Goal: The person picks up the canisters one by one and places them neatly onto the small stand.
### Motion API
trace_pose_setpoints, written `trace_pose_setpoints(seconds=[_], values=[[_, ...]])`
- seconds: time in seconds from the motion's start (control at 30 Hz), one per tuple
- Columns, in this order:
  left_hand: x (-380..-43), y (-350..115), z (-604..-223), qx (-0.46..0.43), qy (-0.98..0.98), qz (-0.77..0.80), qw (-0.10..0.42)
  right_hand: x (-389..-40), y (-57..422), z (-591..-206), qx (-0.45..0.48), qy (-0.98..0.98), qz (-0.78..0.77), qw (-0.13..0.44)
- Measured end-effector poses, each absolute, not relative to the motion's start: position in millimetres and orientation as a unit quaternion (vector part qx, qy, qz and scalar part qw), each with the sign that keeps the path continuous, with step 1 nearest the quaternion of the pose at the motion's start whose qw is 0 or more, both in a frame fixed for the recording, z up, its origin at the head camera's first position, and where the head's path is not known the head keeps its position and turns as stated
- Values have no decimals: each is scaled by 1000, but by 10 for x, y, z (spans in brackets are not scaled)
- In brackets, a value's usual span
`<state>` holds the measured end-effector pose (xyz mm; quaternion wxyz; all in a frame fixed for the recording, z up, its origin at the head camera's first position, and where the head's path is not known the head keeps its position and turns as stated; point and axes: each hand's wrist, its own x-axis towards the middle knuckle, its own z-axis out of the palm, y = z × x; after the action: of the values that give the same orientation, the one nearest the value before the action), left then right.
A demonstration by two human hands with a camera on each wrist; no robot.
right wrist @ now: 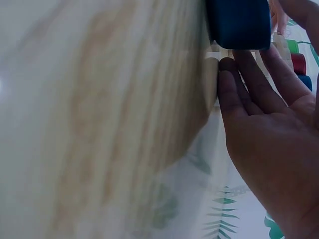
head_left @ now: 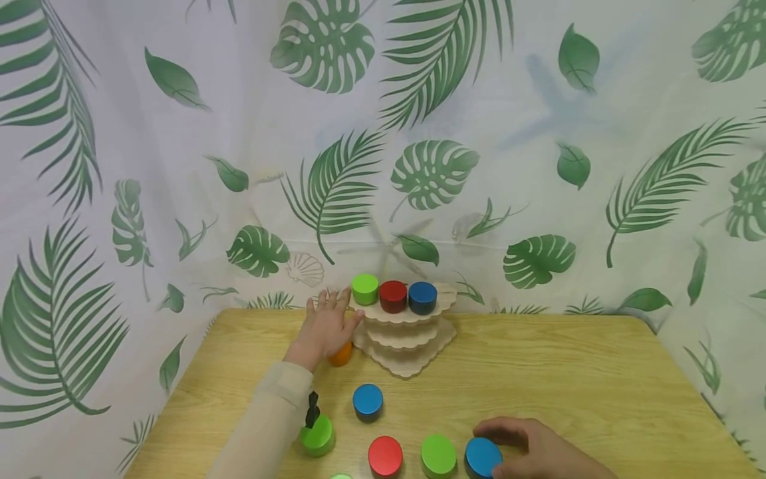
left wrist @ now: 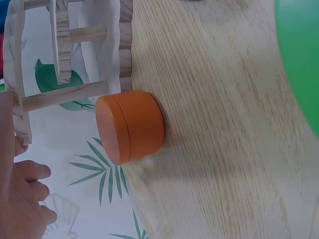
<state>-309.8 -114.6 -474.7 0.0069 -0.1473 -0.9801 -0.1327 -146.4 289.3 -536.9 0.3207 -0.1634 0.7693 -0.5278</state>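
"Three smooth round cylinders stand on the top tier of the pale, scallop-edged wooden stand: a lime-green cylinder, a dark red cylinder and a dark blue cylinder, left to right. Left hand?"

"Left hand released: fingers spread, touching the left end of that tier. Below it, a glossy orange cylinder is on the wood-grain surface, just beside the stand."

"Right hand?"

"Right hand grasping: thumb and fingers curve round the shiny blue-topped cylinder, right end of the front row. Fingertip pressure: cannot tell."

"Remaining pieces?"

"In that row, leftward: a green-topped cylinder, then a bright red-topped cylinder. Nearer the stand, a metallic blue cylinder. Beside the cream left sleeve, a grass-green cylinder."

"Backdrop?"

"White cloth, green leaf print."
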Motion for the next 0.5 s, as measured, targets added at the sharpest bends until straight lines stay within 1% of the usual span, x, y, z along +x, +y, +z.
trace_pose_setpoints(seconds=[0.23,0.5], values=[[-3102,-1140,-4747,-144,-981,-132,6,-1431,2894,-5403,-200,789,-502,294],[-3085,-1140,-4736,-142,-980,-139,3,-1419,2913,-5427,-222,780,-507,292]])
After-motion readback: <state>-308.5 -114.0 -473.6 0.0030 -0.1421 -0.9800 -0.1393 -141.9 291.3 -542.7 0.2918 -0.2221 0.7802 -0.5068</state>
